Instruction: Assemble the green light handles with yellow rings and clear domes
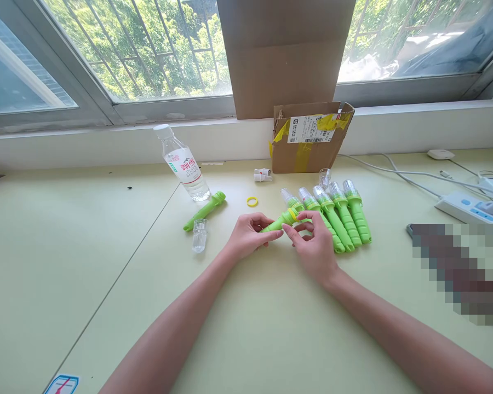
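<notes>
My left hand is closed round a green flashlight body, which lies tilted with its threaded end up to the right. At that end sits a yellow ring, pinched by the thumb and fingers of my right hand. Just behind and right of my right hand, several green flashlights with clear caps lie side by side. A second yellow ring rests on the table beyond my left hand. To the left are a loose green flashlight body and a clear cap.
A water bottle stands back left. White cylindrical parts and another clear cap lie near an open cardboard box. A power strip with cables is on the right, near a blurred-out object.
</notes>
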### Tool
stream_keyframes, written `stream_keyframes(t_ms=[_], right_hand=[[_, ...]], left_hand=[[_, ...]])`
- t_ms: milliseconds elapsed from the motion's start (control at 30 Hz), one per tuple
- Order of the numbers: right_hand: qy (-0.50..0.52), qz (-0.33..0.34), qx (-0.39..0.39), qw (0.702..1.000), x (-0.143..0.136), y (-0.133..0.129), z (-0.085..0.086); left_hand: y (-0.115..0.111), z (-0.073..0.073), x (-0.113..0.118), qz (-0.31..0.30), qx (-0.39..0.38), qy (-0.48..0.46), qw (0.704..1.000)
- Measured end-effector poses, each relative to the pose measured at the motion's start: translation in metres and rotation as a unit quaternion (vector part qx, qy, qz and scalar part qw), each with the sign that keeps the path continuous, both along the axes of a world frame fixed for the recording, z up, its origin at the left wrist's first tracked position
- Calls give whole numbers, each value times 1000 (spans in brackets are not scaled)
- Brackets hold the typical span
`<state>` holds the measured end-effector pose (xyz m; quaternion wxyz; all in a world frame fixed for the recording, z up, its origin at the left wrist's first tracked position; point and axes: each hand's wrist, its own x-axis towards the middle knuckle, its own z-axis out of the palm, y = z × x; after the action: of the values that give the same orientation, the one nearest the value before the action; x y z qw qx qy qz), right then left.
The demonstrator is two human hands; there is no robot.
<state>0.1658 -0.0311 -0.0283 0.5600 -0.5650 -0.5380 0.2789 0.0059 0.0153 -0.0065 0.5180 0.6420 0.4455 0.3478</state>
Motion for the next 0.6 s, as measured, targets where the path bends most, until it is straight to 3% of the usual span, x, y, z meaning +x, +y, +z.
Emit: stream_keyframes(t_ms=[600], right_hand=[[-10,24,39,999,-1,-1,-1]], left_hand=[[7,4,-11,-71,-66,-32,995]])
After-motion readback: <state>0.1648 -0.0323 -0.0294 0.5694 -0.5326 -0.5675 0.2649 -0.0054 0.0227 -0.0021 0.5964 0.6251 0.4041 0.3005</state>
